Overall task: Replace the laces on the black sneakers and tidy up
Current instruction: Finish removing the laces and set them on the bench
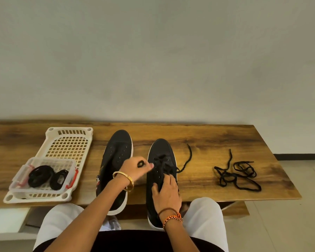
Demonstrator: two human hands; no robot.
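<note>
— Two black sneakers stand side by side on the wooden table (216, 139), toes pointing far. What's happening on the right sneaker (159, 171)?

— It's partly laced. The right hand (166, 191) rests on its near half, fingers curled down on the tongue and pinching the lace (171, 168) there. One loose end of that lace trails off to the right across the table.

— And the left hand (135, 169)?

— It hovers between the two shoes, fingers curled around a small coil of black lace, a gold bangle (125, 180) on the wrist. Just behind it, the left sneaker (116, 160) shows bare eyelets, no lace visible.

— Anything further out?

— Well to the right lies a tangled black lace (238, 175), loose on the wood. On the left sits a white slatted tray (69, 140), and in its near end a small clear basket with red handles (44, 179) holds coiled black laces (47, 176). The person's white-trousered knees (204, 211) sit at the near edge.
</note>
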